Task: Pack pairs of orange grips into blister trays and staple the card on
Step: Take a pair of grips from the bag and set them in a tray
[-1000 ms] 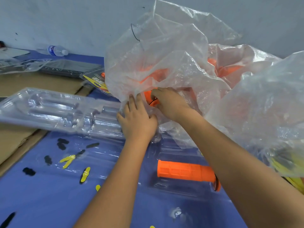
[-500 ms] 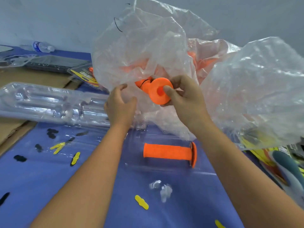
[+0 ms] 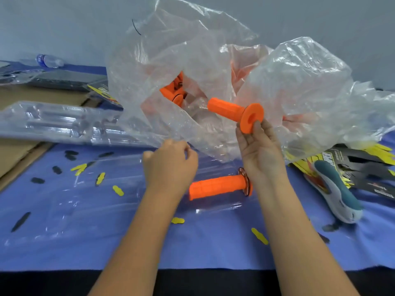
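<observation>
Right hand (image 3: 259,146): raised above the table, pinching the flanged end of an orange grip (image 3: 236,113) between thumb and fingers; the grip's body points left and away, toward the bag's mouth.
Left hand (image 3: 171,162): low, just beside the bag's lower edge, fingers loosely curled. Whether it pinches the plastic I cannot tell; the edge blurs against the knuckles.
Bag (image 3: 192,67): large, clear, crumpled, standing open behind both hands. More orange grips (image 3: 173,90) show inside it, left of the held one.
Second grip (image 3: 218,186): lying on its side between the two forearms, flange to the right, in a clear tray (image 3: 213,207) on the blue cloth.
Tray stack (image 3: 53,122): clear blister trays piled at the left, resting partly on brown cardboard (image 3: 17,150).
Cards (image 3: 352,167): printed yellow-and-black cards spread at the right, partly under the bag.
Stapler (image 3: 335,193): a teal and grey tool, likely the stapler, lying on the cards.
Scraps (image 3: 117,190): small yellow and black punched pieces scattered over the cloth.
Bottle (image 3: 49,60): lying at the far left by the wall.
</observation>
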{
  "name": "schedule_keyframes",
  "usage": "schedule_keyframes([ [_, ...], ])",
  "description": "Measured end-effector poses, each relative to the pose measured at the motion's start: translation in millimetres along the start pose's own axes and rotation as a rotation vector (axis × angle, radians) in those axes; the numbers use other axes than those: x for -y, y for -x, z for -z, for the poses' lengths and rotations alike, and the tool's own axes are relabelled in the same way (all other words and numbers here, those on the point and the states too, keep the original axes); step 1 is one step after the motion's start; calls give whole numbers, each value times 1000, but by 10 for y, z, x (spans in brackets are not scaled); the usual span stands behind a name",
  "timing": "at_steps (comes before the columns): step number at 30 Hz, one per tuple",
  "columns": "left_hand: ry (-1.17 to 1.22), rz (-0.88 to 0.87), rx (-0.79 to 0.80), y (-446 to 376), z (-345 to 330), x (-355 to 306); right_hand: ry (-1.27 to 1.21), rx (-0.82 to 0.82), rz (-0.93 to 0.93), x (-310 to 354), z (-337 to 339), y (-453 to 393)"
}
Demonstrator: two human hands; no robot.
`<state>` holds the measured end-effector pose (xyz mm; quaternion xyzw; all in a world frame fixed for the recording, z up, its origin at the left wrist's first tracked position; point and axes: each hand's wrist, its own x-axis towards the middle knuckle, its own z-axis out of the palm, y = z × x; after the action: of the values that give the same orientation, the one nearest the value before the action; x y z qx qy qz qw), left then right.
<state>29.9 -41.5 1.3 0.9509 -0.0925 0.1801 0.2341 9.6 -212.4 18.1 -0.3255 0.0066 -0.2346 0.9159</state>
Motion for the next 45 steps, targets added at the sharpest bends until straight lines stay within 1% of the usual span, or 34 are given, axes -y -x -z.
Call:
schedule_keyframes([
  [2, -40, 5, 296, 121, -52, -48, -21, -9, -7, 43, 60, -2],
  [3, -95, -26, 406, 183, -109, -70, -19, -11, -18, 63, 88, -7],
  [4, -150, -81, 457, 231, -186, -82, -22, -13, -33, 82, 120, -7],
  [5, -173, -134, 455, 249, -262, -85, -39, -16, -52, 100, 145, -4],
  [7, -133, -191, 392, 173, -364, -70, -118, -25, -102, 119, 191, 2],
  [10, -87, -199, 356, -19, -439, -23, -275, -52, -191, 93, 229, 13],
  [11, -71, -196, 340, -51, -458, -2, -288, -60, -204, 80, 239, 21],
  [13, -30, -185, 260, -43, -490, 29, -241, -69, -201, 65, 249, 33],
  [16, 40, -210, 87, 20, -497, 38, -156, -68, -193, 59, 255, 30],
  [17, 107, -216, 41, 26, -480, 38, -131, -64, -188, 59, 253, 26],
  [19, 330, -206, -27, 16, -441, 48, -68, -56, -172, 58, 245, 29],
  [21, 607, -122, -67, -1, -419, 65, -20, -51, -161, 48, 225, 45],
  [22, 749, -52, -59, -13, -399, 66, -14, -47, -160, 40, 213, 52],
  [24, 1026, 64, 15, -30, -339, 53, -45, -30, -162, 32, 180, 63],
  [27, 1351, 106, 114, -61, -240, 38, -53, 37, -167, 27, 154, 59],
  [29, 1436, 96, 122, -50, -195, 10, 48, 107, -165, 20, 152, 70],
  [30, 1404, 82, 90, -31, -195, -5, 111, 134, -157, 13, 153, 78],
  [31, 1295, 56, 26, -13, -206, -11, 168, 159, -144, 6, 147, 87],
  [32, 1118, 11, -62, 6, -216, -19, 216, 183, -125, -3, 138, 92],
  [34, 757, -155, -224, 30, -232, -24, 281, 233, -75, -20, 117, 98],
  [36, 570, -288, -243, 41, -244, -46, 354, 276, -39, -35, 78, 120],
  [39, 508, -352, -202, 51, -276, -93, 425, 332, -48, -77, 14, 178],
  [40, 526, -360, -207, 52, -275, -99, 435, 347, -57, -89, -8, 199],
  [42, 568, -374, -265, 39, -270, -80, 476, 365, -40, -109, -56, 235],
  [43, 585, -370, -291, 31, -263, -64, 514, 362, 3, -115, -77, 253],
  [45, 595, -349, -308, 21, -240, -44, 657, 329, 175, -114, -102, 280],
])
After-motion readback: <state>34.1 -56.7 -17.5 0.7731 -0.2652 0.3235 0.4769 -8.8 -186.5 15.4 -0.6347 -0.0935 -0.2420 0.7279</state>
